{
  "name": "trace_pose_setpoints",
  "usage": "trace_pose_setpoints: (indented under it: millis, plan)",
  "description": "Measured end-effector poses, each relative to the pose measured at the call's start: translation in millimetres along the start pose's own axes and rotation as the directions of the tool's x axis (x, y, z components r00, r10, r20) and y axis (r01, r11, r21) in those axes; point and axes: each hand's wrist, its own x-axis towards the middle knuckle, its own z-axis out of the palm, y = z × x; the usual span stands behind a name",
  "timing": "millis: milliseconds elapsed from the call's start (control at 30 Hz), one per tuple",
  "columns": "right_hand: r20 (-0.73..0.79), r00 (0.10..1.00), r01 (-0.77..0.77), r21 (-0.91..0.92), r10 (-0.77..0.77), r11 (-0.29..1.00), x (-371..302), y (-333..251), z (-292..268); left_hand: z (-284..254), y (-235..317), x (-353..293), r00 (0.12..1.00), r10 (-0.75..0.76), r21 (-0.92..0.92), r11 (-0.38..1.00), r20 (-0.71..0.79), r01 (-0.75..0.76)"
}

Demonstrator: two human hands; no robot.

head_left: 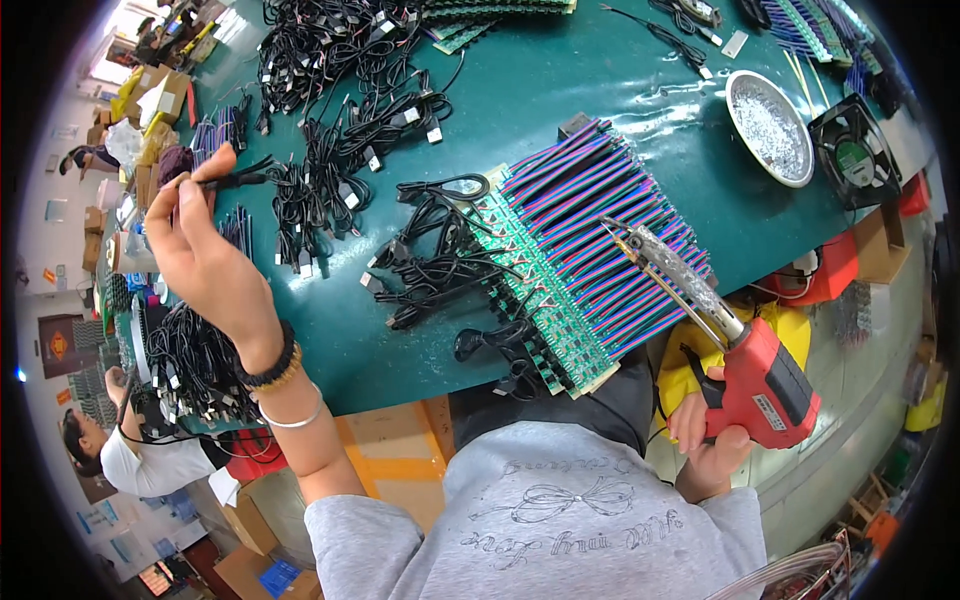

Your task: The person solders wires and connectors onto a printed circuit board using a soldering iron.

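One black cable (248, 176) is pinched by left-hand fingers (200, 222), while right-hand fingers (687, 418) wrap a red soldering gun (768, 385), its shaft (688, 280) presumably angled away for safety.

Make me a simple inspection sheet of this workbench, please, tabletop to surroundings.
Surface: green table, glossy.
Job's things: red soldering gun; green circuit boards with striped wires.
Clutter: pale bowl of silvery bits and black fan, both toward the right.
Hands: left hand raised, apparently pinching a black cable; right hand holds the soldering gun.
Cables: bundled black cables heaped toward the upper left; others lie against the boards.
Surroundings: another person at left; cardboard boxes.
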Motion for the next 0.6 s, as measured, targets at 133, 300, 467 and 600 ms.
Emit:
trace_pose_setpoints:
  millis: [133, 300, 467, 600]
  plan:
    - [-0.019, 1.0, -0.024, 0.034, 0.025, 0.999, -4, 2, -1, -2, 36, -52, 0.943, 0.072, -0.049, 0.997, 0.324, -0.06]
    - [-0.016, 0.999, -0.043, 0.065, 0.044, 0.997, -14, 3, -10, 21, 80, -118, 0.662, 0.032, 0.122, 0.975, 0.748, -0.185]
    - [-0.012, 1.0, 0.011, 0.203, -0.009, 0.979, -26, 7, -19, 33, 69, -142, 0.641, 0.066, 0.196, 0.924, 0.765, -0.329]
    - [0.288, 0.931, 0.152, 0.253, -0.225, 0.955, -17, 22, -45, 36, 64, -150, 0.649, 0.055, 0.22, 0.916, 0.759, -0.334]
